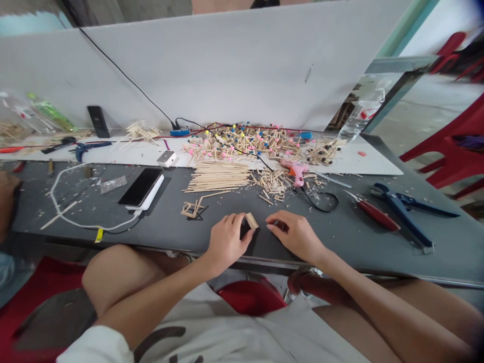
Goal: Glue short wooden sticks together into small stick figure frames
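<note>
My left hand [228, 241] is closed on a small block of short wooden sticks [251, 221], pinched between thumb and fingers just above the grey table. To its right, my right hand [297, 235] is half curled, with a narrow gap between thumb and forefinger. I see nothing between those fingertips, and they are apart from the block. A small open frame of glued sticks [192, 207] lies left of my left hand. Beyond both hands are a row of long thin sticks [217, 176] and a scatter of short cut pieces [271, 182].
A pink glue gun [296, 171] rests behind my right hand. Farther right lie a red-handled tool [378, 215] and a blue cutter [406, 212]. A phone [141, 186] on a white power bank is at left. Pink- and blue-tipped sticks [242, 141] are piled at the back.
</note>
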### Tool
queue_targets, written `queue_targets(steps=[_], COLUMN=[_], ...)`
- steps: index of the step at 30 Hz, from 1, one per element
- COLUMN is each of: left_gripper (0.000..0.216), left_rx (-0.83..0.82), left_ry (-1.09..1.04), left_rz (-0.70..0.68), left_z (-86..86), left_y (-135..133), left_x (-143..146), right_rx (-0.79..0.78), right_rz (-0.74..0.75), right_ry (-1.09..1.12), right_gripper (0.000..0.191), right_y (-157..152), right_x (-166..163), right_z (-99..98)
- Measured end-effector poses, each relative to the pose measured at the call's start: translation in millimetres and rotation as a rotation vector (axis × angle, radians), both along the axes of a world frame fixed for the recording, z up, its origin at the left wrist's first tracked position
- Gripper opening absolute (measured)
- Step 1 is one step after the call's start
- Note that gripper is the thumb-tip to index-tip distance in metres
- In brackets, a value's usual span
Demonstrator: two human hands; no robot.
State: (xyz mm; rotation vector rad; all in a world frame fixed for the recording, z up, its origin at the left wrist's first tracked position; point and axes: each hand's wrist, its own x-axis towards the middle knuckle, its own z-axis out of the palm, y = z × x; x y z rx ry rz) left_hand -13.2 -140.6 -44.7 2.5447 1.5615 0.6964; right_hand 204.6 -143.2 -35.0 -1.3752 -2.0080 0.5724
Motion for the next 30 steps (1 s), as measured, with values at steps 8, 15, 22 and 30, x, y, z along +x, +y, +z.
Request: queue_targets(steps=[8, 15, 22, 30], left_gripper=[0.021, 0.009, 0.014, 0.020], left_rx=[-0.097, -0.148, -0.057, -0.027], left_ry=[0.184, 0.166, 0.144, 0.133], left_rz=[0.072, 0.036, -0.024, -0.057], left_z=[11.4, 13.9, 7.4, 5.2], left_y=[-16, -18, -10, -10], left_x=[1, -4, -10, -10], right_rx=[0.150, 0.196, 0.284, 0.295], right_rz=[0.083, 0.043, 0.104, 0.110], right_ry=[-0.175, -0.193, -0.164, -0.174], right_gripper=[0.023, 0.013, 0.013, 0.017], right_y=[-13, -9, -7, -7], right_x=[-16, -16, -14, -13], right_z=[-11.4, -19.2, -22.5, -25.3])
